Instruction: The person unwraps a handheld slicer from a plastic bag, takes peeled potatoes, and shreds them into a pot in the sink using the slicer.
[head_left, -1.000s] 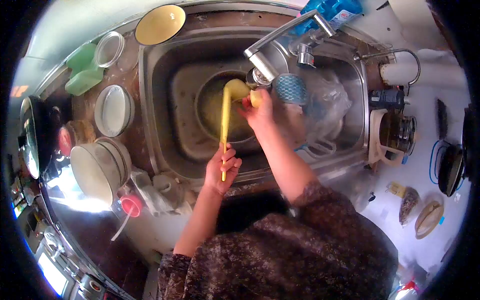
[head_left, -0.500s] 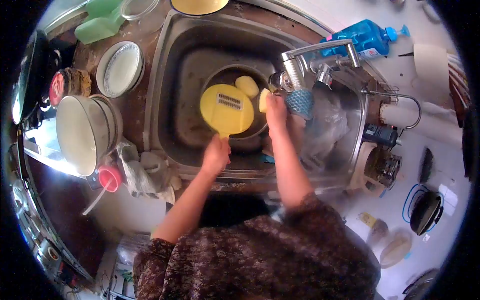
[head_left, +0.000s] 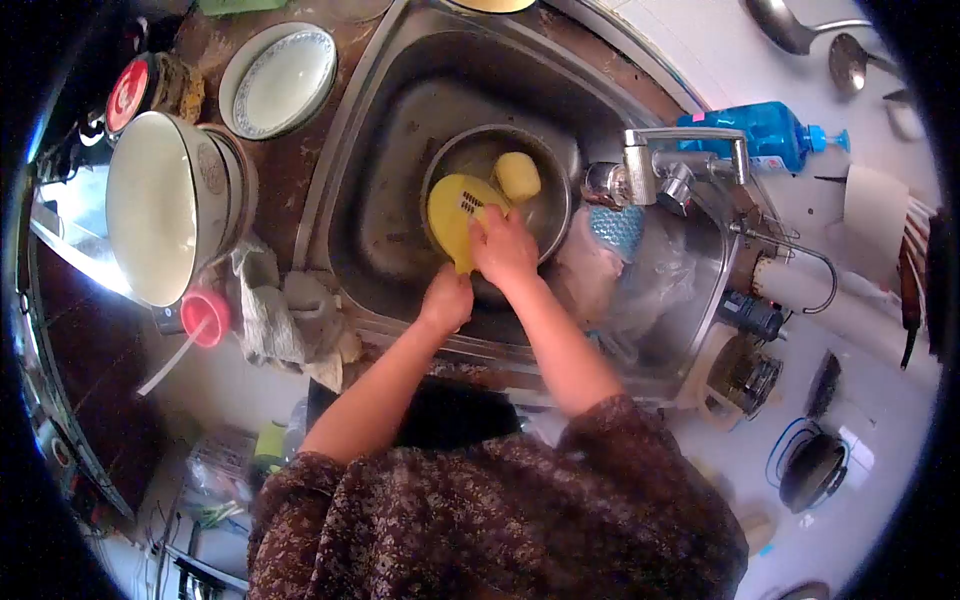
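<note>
My left hand [head_left: 447, 300] is closed round the handle of a yellow paddle-shaped grater [head_left: 452, 215], held over a round metal bowl [head_left: 553, 175] in the sink. My right hand [head_left: 503, 245] lies at the grater's face, just below its slots, fingers pressed together. Earlier frames show a pale yellow piece in this hand; now the fingers cover whatever is in it. A peeled, pale yellow potato [head_left: 518, 177] rests in the bowl, beyond the grater.
The faucet [head_left: 640, 170] reaches over the sink [head_left: 375, 150] from the right. Beside it lie a blue scrubber [head_left: 615, 230] and plastic bags. Stacked bowls [head_left: 155, 210] and a plate [head_left: 285, 82] stand left. A blue bottle [head_left: 750, 135] lies behind the faucet.
The grater has turned from edge-on to show its face. My right hand has moved left from near the scrubber onto the grater. The camera view has shifted and rotated.
</note>
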